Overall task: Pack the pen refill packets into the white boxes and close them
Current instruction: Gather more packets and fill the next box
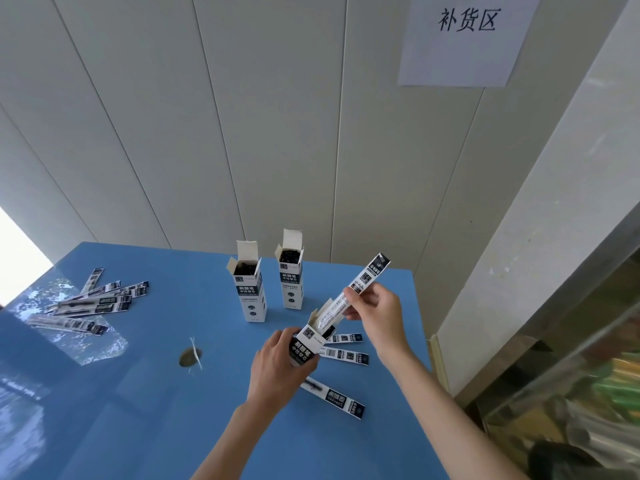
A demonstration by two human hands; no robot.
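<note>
Pinching a refill packet, the right hand feeds it into a tilted white box gripped by the left hand near the table's right edge. Success likely depends on steadying the box and keeping its flaps clear.

Blue table, glossy top, set against a panelled wall. Two white boxes stand upright on it beyond the hands, flaps open, dark contents visible: one just past the left hand, the other beside it. Loose packets lie flat between and just under the hands. A fanned pile of packets lies well to the left of the left hand. Small dark spot left of that hand, possibly a hole.
</note>
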